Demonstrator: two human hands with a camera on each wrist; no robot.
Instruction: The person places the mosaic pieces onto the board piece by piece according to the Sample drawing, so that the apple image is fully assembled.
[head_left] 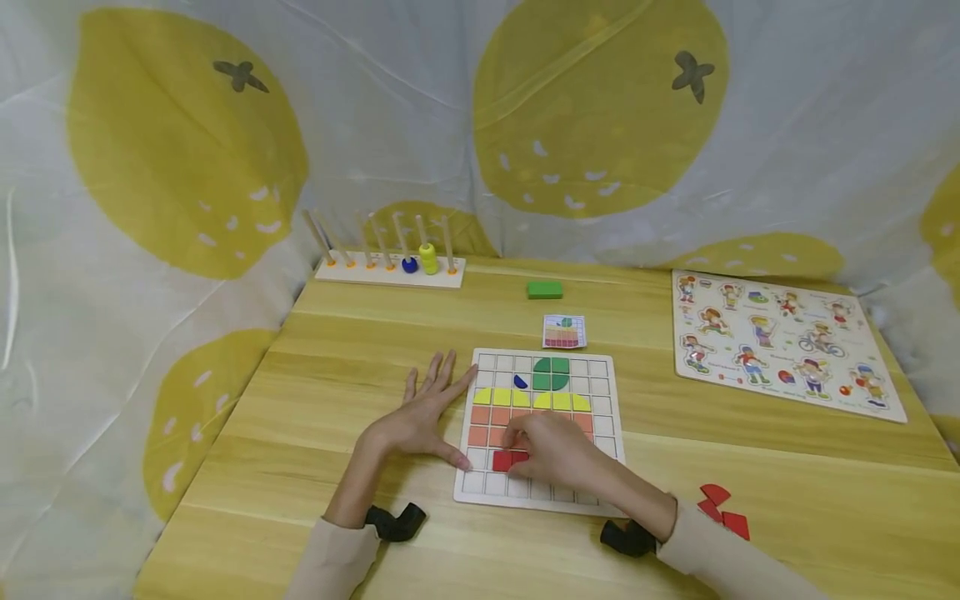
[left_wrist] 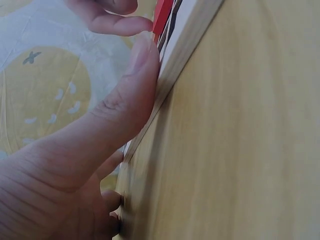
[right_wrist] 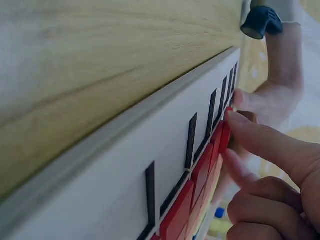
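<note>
A white grid board (head_left: 480, 492) lies on the table with rows of coloured tiles: green quarter-rounds (head_left: 551, 374), yellow pieces (head_left: 501, 397), orange squares (head_left: 478, 436) and red squares. My right hand (head_left: 558, 450) pinches a red square tile (right_wrist: 226, 135) between thumb and finger, low over the red row. More red tiles (right_wrist: 177, 215) lie in the grid beside it, mostly hidden by the right hand in the head view. My left hand (head_left: 416, 421) spreads along the board's left edge. Its thumb (left_wrist: 127, 95) touches the rim near the lower corner. A dark blue piece (head_left: 521, 381) sits on the board.
Loose red pieces (head_left: 726, 517) lie right of the board. Behind it are a small pattern card (head_left: 564, 332) and a green block (head_left: 544, 290). A peg stand (head_left: 390, 275) with blue and yellow beads is back left; a sports-figure puzzle (head_left: 780, 342) lies at right.
</note>
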